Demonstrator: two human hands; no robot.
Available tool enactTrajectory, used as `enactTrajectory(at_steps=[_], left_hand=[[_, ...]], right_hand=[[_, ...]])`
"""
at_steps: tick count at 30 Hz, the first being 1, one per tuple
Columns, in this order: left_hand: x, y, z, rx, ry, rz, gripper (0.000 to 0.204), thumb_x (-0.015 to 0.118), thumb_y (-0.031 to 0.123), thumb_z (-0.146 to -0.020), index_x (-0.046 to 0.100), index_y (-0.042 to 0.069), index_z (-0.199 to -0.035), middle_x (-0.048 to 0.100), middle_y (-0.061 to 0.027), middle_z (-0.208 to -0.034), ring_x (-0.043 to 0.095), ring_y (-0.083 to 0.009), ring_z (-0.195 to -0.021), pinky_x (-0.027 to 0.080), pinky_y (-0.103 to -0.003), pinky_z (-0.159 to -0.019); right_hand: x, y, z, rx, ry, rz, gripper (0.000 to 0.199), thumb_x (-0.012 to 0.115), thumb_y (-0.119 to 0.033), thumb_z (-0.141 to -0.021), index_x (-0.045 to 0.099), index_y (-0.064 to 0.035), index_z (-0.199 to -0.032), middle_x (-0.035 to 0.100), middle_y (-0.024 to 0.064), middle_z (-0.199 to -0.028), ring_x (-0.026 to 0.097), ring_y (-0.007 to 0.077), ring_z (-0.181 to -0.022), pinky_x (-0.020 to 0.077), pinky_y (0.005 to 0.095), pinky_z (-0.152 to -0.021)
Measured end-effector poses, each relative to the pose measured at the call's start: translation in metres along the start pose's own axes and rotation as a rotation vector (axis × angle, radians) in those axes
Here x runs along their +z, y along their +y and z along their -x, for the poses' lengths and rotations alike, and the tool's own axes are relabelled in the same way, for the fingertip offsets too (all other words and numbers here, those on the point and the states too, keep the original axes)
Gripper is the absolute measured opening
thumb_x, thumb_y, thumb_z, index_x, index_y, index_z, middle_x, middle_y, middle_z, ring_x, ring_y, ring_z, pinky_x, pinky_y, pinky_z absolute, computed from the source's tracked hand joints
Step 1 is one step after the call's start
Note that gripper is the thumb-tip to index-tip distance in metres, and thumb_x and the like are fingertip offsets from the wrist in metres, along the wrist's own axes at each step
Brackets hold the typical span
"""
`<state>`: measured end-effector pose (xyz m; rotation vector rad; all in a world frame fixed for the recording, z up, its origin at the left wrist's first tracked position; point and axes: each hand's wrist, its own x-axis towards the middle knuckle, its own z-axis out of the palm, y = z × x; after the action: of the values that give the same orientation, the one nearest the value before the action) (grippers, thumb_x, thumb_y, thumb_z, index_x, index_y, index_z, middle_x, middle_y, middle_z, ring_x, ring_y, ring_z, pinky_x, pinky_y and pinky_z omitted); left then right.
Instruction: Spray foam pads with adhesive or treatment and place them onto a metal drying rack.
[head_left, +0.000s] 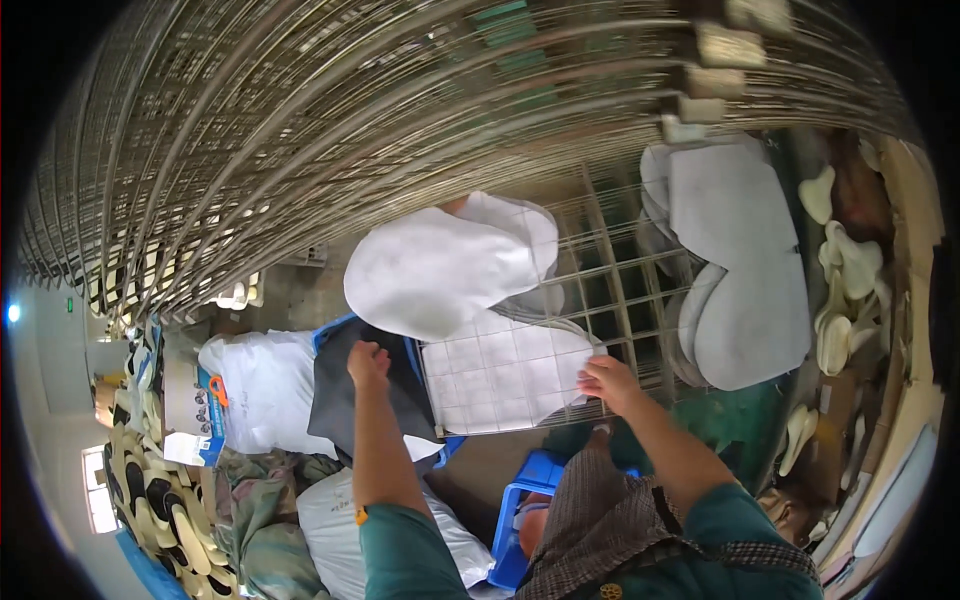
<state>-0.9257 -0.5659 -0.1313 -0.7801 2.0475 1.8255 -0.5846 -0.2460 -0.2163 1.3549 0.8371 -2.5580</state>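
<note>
A wire rack shelf (620, 290) with a square grid lies in front of me. White shaped sheets (510, 375) show beneath its wires. Another white sheet (430, 270) with rounded ends overlaps them on the far left side. My left hand (370, 364) is closed just below that sheet's near edge, over a black sheet (345, 405); what its fingers hold, if anything, is hidden. At the right edge of the gridded sheets, my right hand (606, 383) has its fingers closed on the wire shelf. Further right, several white sheets (745, 260) lie overlapped.
Stacked wire shelves (400, 90) rise overhead, partly blurred. White bags (265, 390) and a blue crate (515, 500) stand close by. Pale shoe-shaped pieces (165, 510) are piled at left; more pale pieces (845, 290) lie at right. A person's hand partly shows behind the white sheet.
</note>
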Motion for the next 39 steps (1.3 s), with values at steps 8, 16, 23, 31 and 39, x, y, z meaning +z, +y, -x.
enactTrajectory(at_steps=[8,16,23,31,39], left_hand=[[0.159,-0.164,0.129,-0.252,-0.388,-0.108,0.054,0.061,0.006,-0.076,0.042,0.006,-0.126,0.059,-0.0141,-0.103,0.061,-0.03,-0.083,0.05,-0.037,-0.069],[0.366,-0.251,0.456,-0.356,-1.034,-0.422,0.045,0.059,0.004,-0.077,0.047,0.005,-0.12,0.058,-0.0124,-0.102,0.061,-0.0268,-0.082,0.05,-0.035,-0.072],[0.415,-0.302,0.712,-0.395,-1.551,-0.457,0.036,0.057,0.003,-0.081,0.05,0.002,-0.116,0.061,-0.0121,-0.097,0.063,-0.0217,-0.08,0.051,-0.03,-0.071],[0.392,-0.352,0.864,-0.465,-1.794,-0.58,0.031,0.056,0.005,-0.082,0.052,0.002,-0.113,0.061,-0.0096,-0.098,0.062,-0.018,-0.079,0.049,-0.027,-0.07],[0.368,-0.379,0.923,-0.504,-1.84,-0.517,0.049,0.058,0.004,-0.077,0.042,0.0,-0.123,0.055,-0.0088,-0.105,0.056,-0.0153,-0.092,0.046,-0.028,-0.081]], right_hand=[[-0.289,-0.073,0.241,-0.622,0.729,0.351,0.019,0.062,-0.006,-0.08,0.056,-0.0017,-0.097,0.061,0.005,-0.077,0.059,0.0134,-0.068,0.0502,0.0288,-0.062],[-0.47,-0.083,0.501,-0.712,1.917,1.17,0.029,0.065,-0.011,-0.073,0.056,-0.0028,-0.099,0.055,0.014,-0.098,0.052,0.0318,-0.095,0.0438,0.0386,-0.082],[-0.528,-0.044,0.558,-0.531,1.957,0.986,0.029,0.064,-0.017,-0.073,0.056,-0.0054,-0.099,0.055,0.0118,-0.096,0.052,0.0319,-0.093,0.0459,0.0404,-0.077],[-0.548,-0.042,0.583,-0.577,1.772,1.166,0.015,0.063,-0.018,-0.074,0.058,-0.0051,-0.08,0.055,0.0107,-0.086,0.054,0.0282,-0.085,0.0478,0.0382,-0.068],[-0.546,-0.031,0.581,-0.881,1.533,1.0,0.008,0.059,-0.011,-0.071,0.055,-0.0051,-0.069,0.052,0.0103,-0.072,0.054,0.0289,-0.071,0.0456,0.0387,-0.059]])
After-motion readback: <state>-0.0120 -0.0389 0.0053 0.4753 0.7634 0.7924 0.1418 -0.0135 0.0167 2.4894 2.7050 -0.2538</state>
